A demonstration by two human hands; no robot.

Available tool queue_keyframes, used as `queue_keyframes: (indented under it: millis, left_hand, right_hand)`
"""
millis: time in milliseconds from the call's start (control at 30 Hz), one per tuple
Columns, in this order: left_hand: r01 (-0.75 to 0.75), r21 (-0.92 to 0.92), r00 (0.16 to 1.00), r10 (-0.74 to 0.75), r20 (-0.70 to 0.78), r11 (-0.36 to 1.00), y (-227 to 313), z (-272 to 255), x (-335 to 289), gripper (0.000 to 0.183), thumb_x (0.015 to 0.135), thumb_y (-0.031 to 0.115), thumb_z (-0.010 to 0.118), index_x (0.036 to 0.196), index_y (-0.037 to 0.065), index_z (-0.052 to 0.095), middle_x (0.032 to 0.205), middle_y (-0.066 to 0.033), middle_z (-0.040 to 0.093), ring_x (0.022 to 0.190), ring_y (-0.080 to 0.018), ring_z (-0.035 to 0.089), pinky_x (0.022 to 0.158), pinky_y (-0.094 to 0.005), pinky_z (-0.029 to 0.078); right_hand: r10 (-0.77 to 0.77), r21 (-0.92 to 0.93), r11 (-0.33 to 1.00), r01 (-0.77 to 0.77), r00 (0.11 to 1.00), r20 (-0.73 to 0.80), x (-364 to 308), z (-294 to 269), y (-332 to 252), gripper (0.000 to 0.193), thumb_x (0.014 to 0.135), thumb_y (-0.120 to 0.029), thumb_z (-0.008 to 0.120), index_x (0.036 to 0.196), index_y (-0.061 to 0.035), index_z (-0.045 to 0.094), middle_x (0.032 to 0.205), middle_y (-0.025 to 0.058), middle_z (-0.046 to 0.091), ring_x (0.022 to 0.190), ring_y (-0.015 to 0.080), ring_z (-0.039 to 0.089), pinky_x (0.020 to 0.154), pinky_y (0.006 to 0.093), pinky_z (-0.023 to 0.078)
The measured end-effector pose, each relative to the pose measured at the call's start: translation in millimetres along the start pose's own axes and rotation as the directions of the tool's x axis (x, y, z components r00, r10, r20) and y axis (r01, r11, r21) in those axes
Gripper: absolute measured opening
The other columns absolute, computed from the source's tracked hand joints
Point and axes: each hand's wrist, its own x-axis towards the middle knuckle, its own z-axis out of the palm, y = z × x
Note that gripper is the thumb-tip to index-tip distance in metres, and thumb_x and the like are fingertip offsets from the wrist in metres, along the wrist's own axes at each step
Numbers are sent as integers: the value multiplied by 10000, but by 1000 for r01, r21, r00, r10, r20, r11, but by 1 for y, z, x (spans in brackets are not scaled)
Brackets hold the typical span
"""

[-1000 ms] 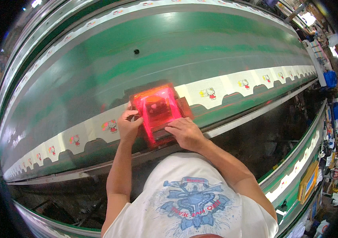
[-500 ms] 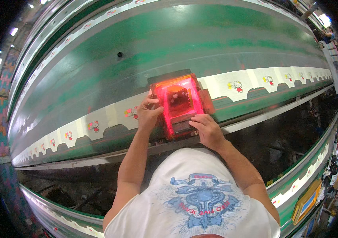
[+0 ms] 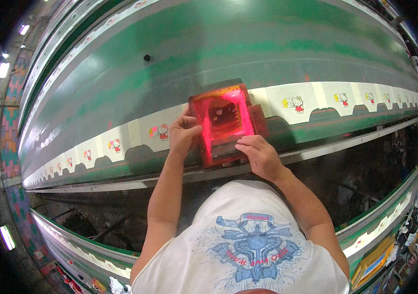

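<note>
A small screen-printing frame with glossy red and pink inner sides lies over the white printed strip. Through its dark mesh window pale heart shapes show. My left hand grips the frame's left side between thumb and fingers. At the near side, a dark flat bar, squeegee-like, lies across the frame. My right hand has its fingers closed on that bar's right end. The white strip carries a row of cartoon cat figures on both sides of the frame.
The strip lies along the near edge of a long green table. A small black knob-like object sits farther back. A pale rail borders this edge. Behind me stands another table with a printed strip and a yellow-edged frame.
The view has shifted slightly. Both hands stay at the frame in nearly the same places. An orange patch seen in the mesh window earlier has gone from it, leaving the window darker.
</note>
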Motion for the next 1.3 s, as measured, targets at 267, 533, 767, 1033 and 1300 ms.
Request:
queue_keyframes:
  millis: [267, 533, 767, 1033, 1300]
  left_hand:
    - [-20, 4, 1000, 20, 1, 1000, -5, 1, 2, 262, 814, -170, 849, 1012, -24, 759, 1850, -292, 460, 1613, -317, 597, 1270, -443, 530]
    - [-8, 98, 999, 12, -34, 995, -9, 0, 2, 247, 806, -156, 857, 1001, -34, 769, 1834, -327, 463, 1610, -321, 599, 1242, -413, 539]
    - [-93, 34, 996, 92, 18, 995, -22, -3, 11, 250, 804, -147, 860, 1027, -56, 791, 1814, -305, 506, 1495, -268, 678, 1131, -371, 591]
    - [-64, 136, 998, 65, -3, 989, -30, -12, 17, 255, 790, -105, 897, 1030, -59, 821, 1801, -327, 515, 1513, -304, 684, 1169, -398, 589]
    - [-82, 179, 994, 94, -62, 980, -41, -10, 17, 272, 815, -107, 940, 1024, -13, 793, 1485, -145, 776, 1050, -149, 786, 876, -318, 640]
  right_hand:
    - [31, -69, 997, -28, 999, 42, 11, -5, -11, 395, 925, 51, 730, 1304, -24, 811, 1342, 157, 774, 1274, 388, 747, 1133, 506, 621]
    - [-7, -256, 965, 50, 986, 166, 28, 1, -25, 412, 940, -47, 734, 1345, -53, 808, 1297, 135, 785, 1226, 368, 752, 1124, 520, 588]
    - [66, -320, 944, 77, 909, 413, 52, -10, -18, 401, 946, -19, 692, 1331, -49, 799, 1264, 148, 815, 1234, 384, 766, 1099, 513, 591]
    - [60, -374, 924, 83, 932, 357, 122, 4, 42, 473, 946, 29, 660, 1404, -9, 773, 1383, 218, 806, 1337, 433, 731, 1178, 554, 571]
    - [130, -473, 880, 43, 936, 327, 112, 19, 48, 529, 925, 22, 685, 1431, -91, 791, 1423, 195, 801, 1345, 410, 734, 1191, 536, 561]
